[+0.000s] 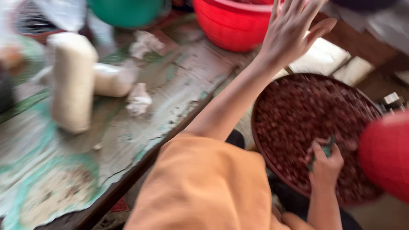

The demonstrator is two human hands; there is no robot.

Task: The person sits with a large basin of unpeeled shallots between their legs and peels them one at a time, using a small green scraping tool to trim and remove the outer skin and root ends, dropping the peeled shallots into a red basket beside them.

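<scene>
My left hand [294, 30] is raised at the top with its fingers spread, just beside the rim of a red plastic basin [232, 23]; it holds nothing. My arm wears an orange sleeve [204, 187]. My right hand [326, 164] rests low on a round dark tray [260, 140] heaped with small reddish-brown pieces [306, 106]. Its fingers are closed on a small green object [327, 150], which the hand mostly hides. The picture is blurred by motion.
A worn table [128, 127] with flaking teal paint fills the left. On it are two white cylindrical bundles [72, 81] [113, 79], crumpled white paper [138, 100] and a green basin [128, 10]. A red rounded object [385, 153] overlaps the tray's right edge.
</scene>
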